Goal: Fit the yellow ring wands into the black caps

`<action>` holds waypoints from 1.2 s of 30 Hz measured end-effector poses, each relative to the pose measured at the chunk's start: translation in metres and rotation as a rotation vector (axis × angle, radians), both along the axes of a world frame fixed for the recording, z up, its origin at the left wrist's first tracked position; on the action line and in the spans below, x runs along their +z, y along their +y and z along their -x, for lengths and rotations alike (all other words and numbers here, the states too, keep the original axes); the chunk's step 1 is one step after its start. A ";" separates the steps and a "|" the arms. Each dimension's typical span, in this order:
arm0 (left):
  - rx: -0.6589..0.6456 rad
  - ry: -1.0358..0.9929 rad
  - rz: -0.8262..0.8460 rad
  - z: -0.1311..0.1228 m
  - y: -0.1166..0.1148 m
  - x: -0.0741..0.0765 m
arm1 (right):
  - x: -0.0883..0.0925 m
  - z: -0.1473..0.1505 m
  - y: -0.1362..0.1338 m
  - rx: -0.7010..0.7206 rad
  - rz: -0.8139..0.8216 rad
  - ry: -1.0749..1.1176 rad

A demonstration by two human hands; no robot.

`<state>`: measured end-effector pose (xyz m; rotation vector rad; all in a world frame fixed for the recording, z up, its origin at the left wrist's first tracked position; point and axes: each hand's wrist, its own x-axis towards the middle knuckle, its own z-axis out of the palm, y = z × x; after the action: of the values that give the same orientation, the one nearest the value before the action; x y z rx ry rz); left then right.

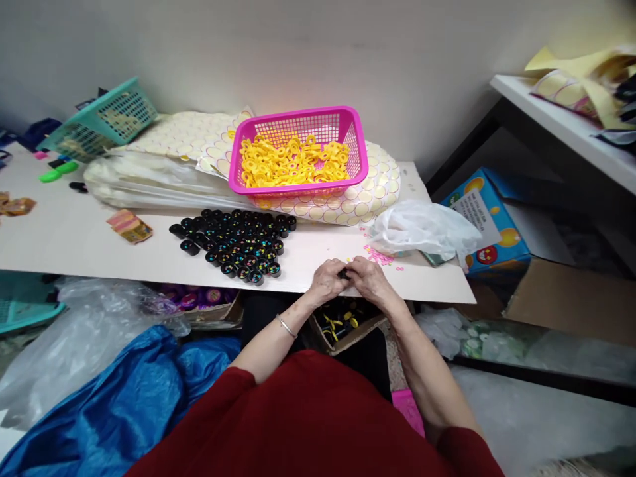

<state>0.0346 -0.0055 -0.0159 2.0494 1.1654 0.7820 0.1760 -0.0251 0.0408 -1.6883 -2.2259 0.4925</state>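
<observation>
At the table's front edge my left hand [328, 281] and my right hand [368, 278] meet, fingers closed around a small black round piece [342, 273]. Most of that piece is covered by the fingers. Just beyond my right hand lie scattered tiny pink pieces [378, 256], with a few yellow ones. To the left stands a cluster of black round cups [238, 242] with colourful bits inside. Below my hands, an open cardboard box [348, 339] holds black and yellow pieces.
A pink basket [298, 191] of yellow rings sits on circle-patterned sheets [385, 189]. A white plastic bag [427, 228] lies at the right, beside a blue carton [489, 222]. At the back left is a teal basket [124, 112]; crumpled orange paper [130, 226] lies nearer.
</observation>
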 end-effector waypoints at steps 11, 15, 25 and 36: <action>0.032 0.011 0.028 -0.001 0.001 -0.003 | -0.002 -0.024 0.015 -0.263 -0.071 0.577; 0.029 0.001 0.036 -0.001 0.002 -0.003 | 0.012 -0.025 0.033 -0.287 -0.132 0.547; 0.040 -0.016 0.066 -0.002 -0.001 -0.004 | 0.051 -0.029 0.070 -0.291 -0.349 0.370; 0.036 0.000 0.080 -0.002 -0.005 -0.005 | 0.115 0.063 0.226 -0.260 -0.023 -0.090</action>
<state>0.0371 -0.0100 -0.0204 1.9675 1.2171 0.7407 0.1126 0.2006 0.1562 -1.9859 -2.0190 0.3318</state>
